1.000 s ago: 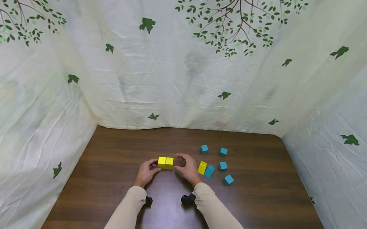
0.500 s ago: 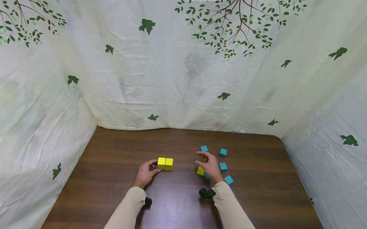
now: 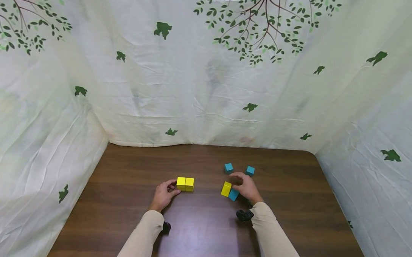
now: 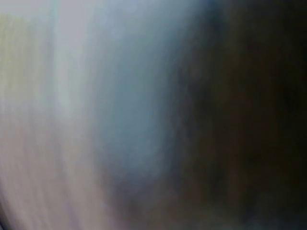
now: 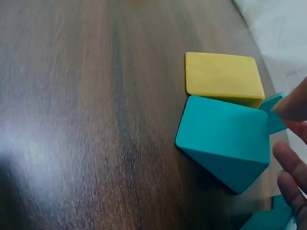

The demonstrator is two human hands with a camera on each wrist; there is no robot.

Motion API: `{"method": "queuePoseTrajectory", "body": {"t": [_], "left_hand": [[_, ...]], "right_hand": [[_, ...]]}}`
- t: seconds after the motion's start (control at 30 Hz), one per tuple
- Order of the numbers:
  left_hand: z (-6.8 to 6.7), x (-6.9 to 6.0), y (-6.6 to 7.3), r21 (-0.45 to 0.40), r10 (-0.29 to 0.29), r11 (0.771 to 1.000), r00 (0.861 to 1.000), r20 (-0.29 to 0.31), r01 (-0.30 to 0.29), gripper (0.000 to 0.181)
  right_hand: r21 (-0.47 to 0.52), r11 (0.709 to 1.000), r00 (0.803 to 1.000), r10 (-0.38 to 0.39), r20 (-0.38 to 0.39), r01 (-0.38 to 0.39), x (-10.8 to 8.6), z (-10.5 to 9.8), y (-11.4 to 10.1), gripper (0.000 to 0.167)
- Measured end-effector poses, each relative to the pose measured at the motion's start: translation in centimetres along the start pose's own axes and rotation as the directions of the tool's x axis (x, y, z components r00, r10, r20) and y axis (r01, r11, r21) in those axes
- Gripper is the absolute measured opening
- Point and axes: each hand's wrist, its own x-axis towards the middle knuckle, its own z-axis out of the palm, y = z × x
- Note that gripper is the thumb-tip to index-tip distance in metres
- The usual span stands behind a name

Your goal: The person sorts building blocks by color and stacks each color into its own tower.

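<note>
Yellow, the block pair [image 3: 185, 184] sat on the bench [image 3: 129, 163] with our left hand [image 3: 162, 195] at its left end; whether we gripped it, we couldn't tell. Right of the pair, our right hand [image 3: 248, 187] hung, thumb and fingers apart, near a single yellow block [image 3: 226, 189] and a blue block [image 3: 233, 195].

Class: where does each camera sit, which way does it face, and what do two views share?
Head: on the head, facing forward and down over the table to the cloth; the left hand, right hand and sleeves show.
Left wrist: on that wrist, turned toward the left hand's work; too blurred to identify anything.
Right wrist: on that wrist, looking across the table at a yellow block and blue block; fingers show at the right edge.
Shared: head and right wrist both show that pair.
</note>
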Motion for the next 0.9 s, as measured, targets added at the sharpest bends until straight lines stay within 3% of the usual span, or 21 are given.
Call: {"method": "queuePoseTrajectory", "body": {"t": [0.37,0.5,0.9], "left_hand": [[0.1,-0.1,0.1,0.001,0.018,1.0,1.0,-0.012,-0.018,0.041],[0.1,-0.1,0.2,0.004,0.009,1.0,1.0,-0.007,-0.009,0.041],[-0.1,0.0,0.2,-0.001,0.001,1.0,1.0,-0.005,-0.001,0.041]], "right_hand": [[-0.117,0.988,0.989,-0.09,0.119,0.104,0.5,1.1,0.1,0.043],[-0.179,0.977,0.987,-0.097,0.129,0.12,0.6,1.5,0.1,0.042],[-0.218,0.965,0.984,-0.118,0.137,0.146,0.5,2.5,-0.5,0.037]]}}
